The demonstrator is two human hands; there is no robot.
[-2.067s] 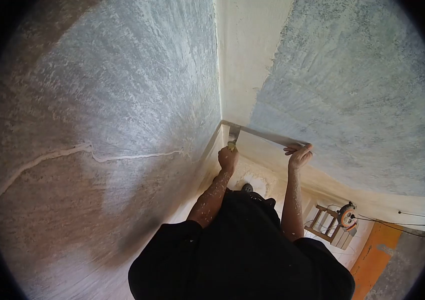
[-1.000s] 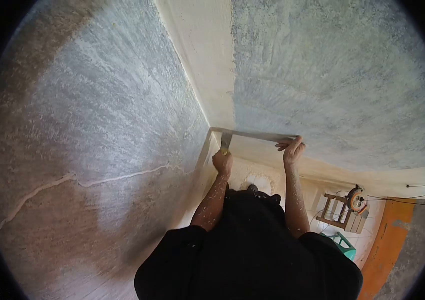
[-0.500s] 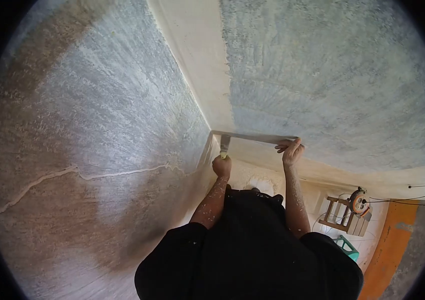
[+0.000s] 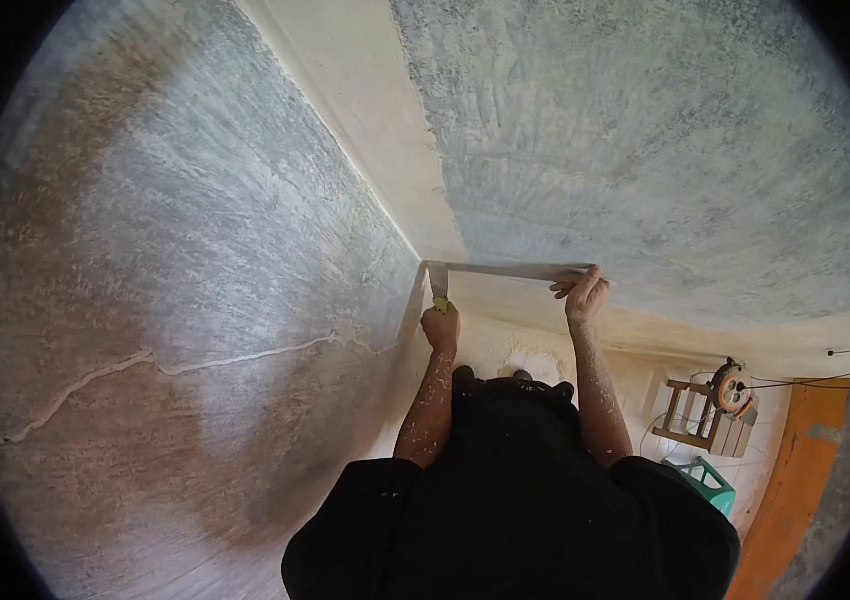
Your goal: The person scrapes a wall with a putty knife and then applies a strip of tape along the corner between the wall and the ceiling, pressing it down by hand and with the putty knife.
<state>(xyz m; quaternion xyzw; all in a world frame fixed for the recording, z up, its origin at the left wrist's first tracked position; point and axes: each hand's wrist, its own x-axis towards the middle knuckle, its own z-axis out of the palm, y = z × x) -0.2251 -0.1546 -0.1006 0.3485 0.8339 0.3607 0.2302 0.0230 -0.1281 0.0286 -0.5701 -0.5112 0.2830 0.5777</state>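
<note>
My left hand (image 4: 441,328) is closed around the yellowish handle of a putty knife (image 4: 440,281). Its blade points up into the corner where the walls meet, at the left end of a long, thin grey straightedge (image 4: 505,270). This strip lies along the wall from the corner to my right hand (image 4: 585,293). At the strip's right end, the fingers of that hand are bent against it. Both forearms carry white flecks. Beside the corner, a pale smooth band (image 4: 370,110) runs up the wall.
A mottled grey wall (image 4: 215,190) with a filled crack (image 4: 235,357) is on the left, a bluish-green wall (image 4: 625,140) ahead. Low on the right are a wooden stool (image 4: 690,425), an orange cable reel (image 4: 731,388) with black cords, and a green plastic stool (image 4: 703,482).
My left hand and the putty knife have shifted slightly left, closer to the corner. The right hand stays at the strip's end. The whole view has tilted a little.
</note>
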